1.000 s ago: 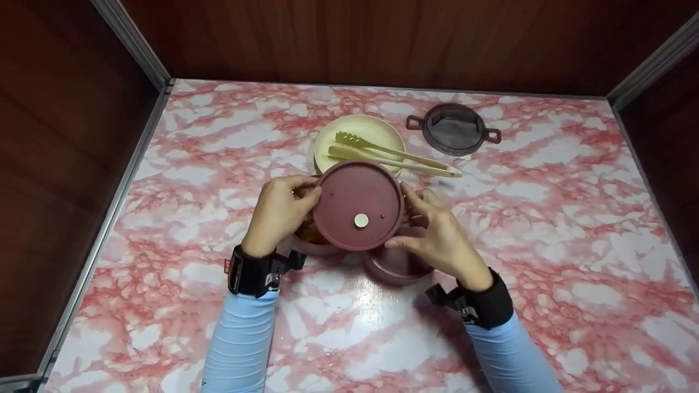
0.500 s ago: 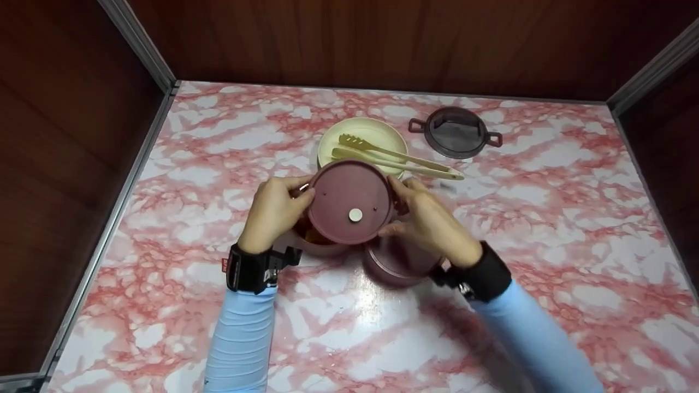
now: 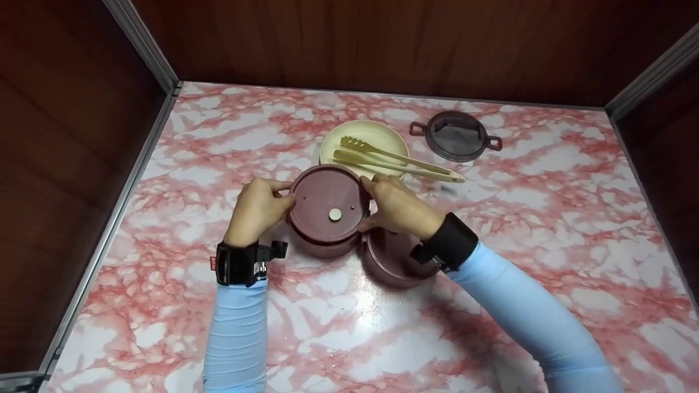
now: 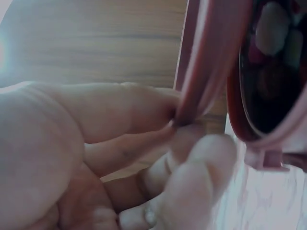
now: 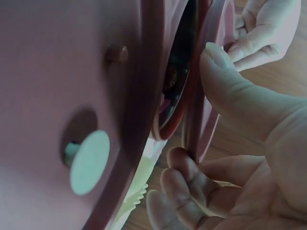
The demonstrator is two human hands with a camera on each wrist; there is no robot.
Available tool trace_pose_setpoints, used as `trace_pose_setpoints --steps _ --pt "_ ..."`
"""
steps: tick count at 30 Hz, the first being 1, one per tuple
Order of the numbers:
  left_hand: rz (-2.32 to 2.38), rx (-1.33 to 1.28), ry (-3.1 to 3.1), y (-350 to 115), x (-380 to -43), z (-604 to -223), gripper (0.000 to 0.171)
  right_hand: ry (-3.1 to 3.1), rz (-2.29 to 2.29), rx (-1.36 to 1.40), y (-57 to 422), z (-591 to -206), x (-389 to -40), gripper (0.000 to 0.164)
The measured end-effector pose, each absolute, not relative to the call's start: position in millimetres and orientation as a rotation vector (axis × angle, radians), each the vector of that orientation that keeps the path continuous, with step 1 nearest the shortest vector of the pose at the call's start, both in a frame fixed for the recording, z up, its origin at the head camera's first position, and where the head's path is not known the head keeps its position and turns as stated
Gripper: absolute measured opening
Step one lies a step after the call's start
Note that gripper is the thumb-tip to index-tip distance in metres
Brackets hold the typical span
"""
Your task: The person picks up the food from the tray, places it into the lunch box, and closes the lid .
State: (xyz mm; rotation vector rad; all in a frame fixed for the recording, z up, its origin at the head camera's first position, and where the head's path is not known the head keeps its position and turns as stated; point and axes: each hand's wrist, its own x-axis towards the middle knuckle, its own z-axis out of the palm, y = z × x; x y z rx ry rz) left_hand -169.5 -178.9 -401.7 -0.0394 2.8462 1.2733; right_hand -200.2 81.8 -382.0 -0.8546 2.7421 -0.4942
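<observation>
A round dark-red pot lid (image 3: 319, 199) with a pale knob is held between both hands, over a matching pot (image 3: 327, 251). My left hand (image 3: 255, 212) pinches the lid's left edge between thumb and fingers. From the other side, my right hand (image 3: 401, 207) grips its right edge, with the thumb (image 5: 218, 62) on top. In the left wrist view a gap shows between lid and pot, with colourful pieces (image 4: 272, 28) inside the pot. Beside it on the right stands a second dark-red pot (image 3: 393, 270), its lid carrying a pale knob (image 5: 89, 163), partly under my right wrist.
Behind the pots lies a pale yellow plate (image 3: 338, 131) with a slotted utensil (image 3: 377, 150) and another long-handled utensil (image 3: 366, 160) across it. A small dark pot with two handles (image 3: 456, 139) stands farther back on the right. Wood-patterned walls (image 3: 382, 49) border the marbled tabletop (image 3: 218, 131).
Both hands have brought the lid left and lower, from between the two pots to over the left pot. My right forearm has swung in across the second pot.
</observation>
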Motion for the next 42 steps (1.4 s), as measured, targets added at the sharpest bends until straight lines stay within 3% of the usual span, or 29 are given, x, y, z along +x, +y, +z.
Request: trace_pose_setpoints --steps 6,12,18,26,30,37,42 --pt "1.186 -0.023 2.849 -179 -172 -406 0.025 2.705 -0.355 -0.867 78 -389 -199 0.076" --pt "1.092 -0.017 2.865 -179 -173 -411 0.023 2.689 -0.343 -0.878 76 -392 -200 0.077" --pt "1.027 -0.034 2.865 -179 -174 -415 0.023 2.727 -0.290 -0.910 77 -392 -201 0.067" --pt "0.993 -0.034 2.852 -184 -173 -420 0.027 2.735 -0.115 -0.833 68 -386 -202 0.070" --pt "0.944 0.017 2.918 -187 -171 -417 0.049 2.719 -0.066 -0.794 67 -379 -205 0.078" --pt "0.669 0.487 2.726 -173 -186 -395 0.125 2.638 -0.098 -0.921 59 -374 -216 0.116" --pt "0.485 0.692 2.543 -161 -200 -392 0.145 2.502 -0.024 -0.929 46 -379 -219 0.132"
